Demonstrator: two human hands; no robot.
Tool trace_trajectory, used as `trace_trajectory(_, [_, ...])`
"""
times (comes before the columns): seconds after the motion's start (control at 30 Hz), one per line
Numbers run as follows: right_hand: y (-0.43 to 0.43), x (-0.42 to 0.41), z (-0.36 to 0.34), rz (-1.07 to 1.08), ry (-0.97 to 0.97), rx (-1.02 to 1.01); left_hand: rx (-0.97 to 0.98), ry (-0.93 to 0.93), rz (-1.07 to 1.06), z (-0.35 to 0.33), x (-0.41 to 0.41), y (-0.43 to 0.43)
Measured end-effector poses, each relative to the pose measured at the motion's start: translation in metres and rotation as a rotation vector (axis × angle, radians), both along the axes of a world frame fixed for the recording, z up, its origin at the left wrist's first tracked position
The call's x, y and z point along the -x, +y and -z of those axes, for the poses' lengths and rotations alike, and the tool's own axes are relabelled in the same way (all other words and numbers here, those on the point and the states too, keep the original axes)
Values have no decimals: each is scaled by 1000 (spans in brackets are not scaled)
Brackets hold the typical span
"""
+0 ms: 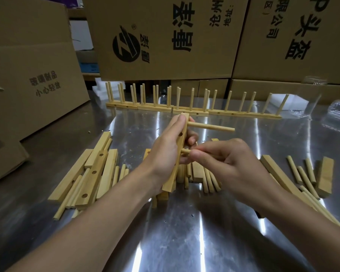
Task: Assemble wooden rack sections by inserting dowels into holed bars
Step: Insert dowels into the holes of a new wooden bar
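Forearms first, both low over the steel desk (185,242). Off to the left, loose bars (95,173) lie heaped. Now the left hand (165,152): fingers wrapped round the holed bar (182,142), which runs lengthwise away from the person, tilted up off the desk. A seated dowel (212,127) juts rightward near its far end. Below it, the second dowel (185,151) lies crosswise, tip at the bar's right face, pinched between thumb and fingertips of the right hand (230,163). A straight leftward push looks like what seats it.
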State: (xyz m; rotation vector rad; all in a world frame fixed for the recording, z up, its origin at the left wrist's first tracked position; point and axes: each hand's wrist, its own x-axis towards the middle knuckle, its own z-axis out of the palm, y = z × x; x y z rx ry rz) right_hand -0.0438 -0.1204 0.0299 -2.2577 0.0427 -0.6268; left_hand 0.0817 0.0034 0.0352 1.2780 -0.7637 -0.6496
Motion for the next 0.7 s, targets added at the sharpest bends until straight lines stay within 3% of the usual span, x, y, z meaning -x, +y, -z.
trace_trajectory(0.1, [2, -2, 0, -59, 19, -158, 32, -98, -16, -1, 1, 1])
trace_trajectory(0.17, [4, -3, 1, -93, 90, -378, 47, -160, -23, -1, 2, 1])
trace_trajectory(0.37, [1, -6, -7, -243, 467, -1111, 106, -312, 27, -4, 7, 0])
trace_trajectory(0.47, [-6, -4, -9, -339, 627, -1374, 108, -352, 81, -4, 11, -1])
trace_trajectory(0.57, [-9, -2, -9, -359, 574, -1334, 119, -327, 77, -6, 11, -4])
trace_trajectory(0.7, [-2, -5, -3, -177, 389, -898, 69, -184, -27, 0, 5, -4])
